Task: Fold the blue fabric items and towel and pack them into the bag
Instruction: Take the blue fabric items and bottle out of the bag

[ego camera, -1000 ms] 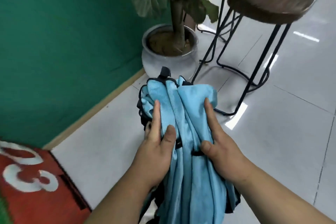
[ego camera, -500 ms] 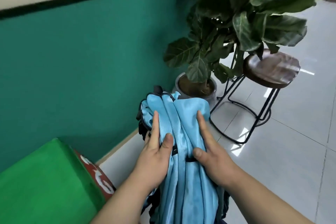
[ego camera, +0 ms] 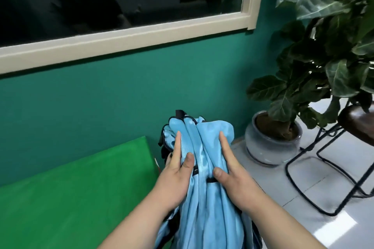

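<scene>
Fabric fills both my hands: a blue fabric bundle point(ego camera: 204, 198) with dark trim, gathered into long vertical folds and held upright in front of me. My left hand point(ego camera: 176, 180) grips its left side, thumb pressed on the front, index finger laid straight up the cloth, the other fingers wrapped behind. My right hand point(ego camera: 236, 182) clasps the right side the same way, thumb on the front by a dark strap; its back fingers are hidden by the cloth. I cannot tell which part of the bundle is bag and which is towel. To my left and below lies a green surface point(ego camera: 81, 188), its corner just beside the bundle. Straight ahead stands a teal wall point(ego camera: 121, 97) with a cream-framed dark window point(ego camera: 141, 32). On my right a potted plant point(ego camera: 271, 147) sits on the pale glossy floor point(ego camera: 313, 218), near the bundle, its leaves overhanging a dark stool point(ego camera: 360, 125) on thin black legs.
</scene>
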